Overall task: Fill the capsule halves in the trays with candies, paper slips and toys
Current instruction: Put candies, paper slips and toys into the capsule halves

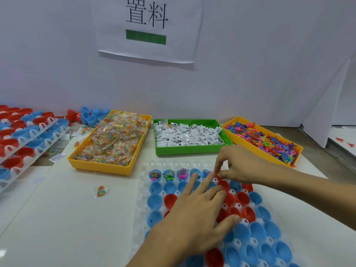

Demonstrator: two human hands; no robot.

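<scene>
Capsule halves (155, 201), blue and red, sit open-side up in a white tray (141, 205) on the table; both hands cover several of them, and the tray's near edge is cut off. The left hand (194, 212) lies flat over the tray, fingers straight and spread. The right hand (238, 166) hovers at the far row, fingertips pinched together; whatever they hold is too small to make out. Beyond lie bins of candies (113, 139), paper slips (188, 135) and toys (264, 139).
</scene>
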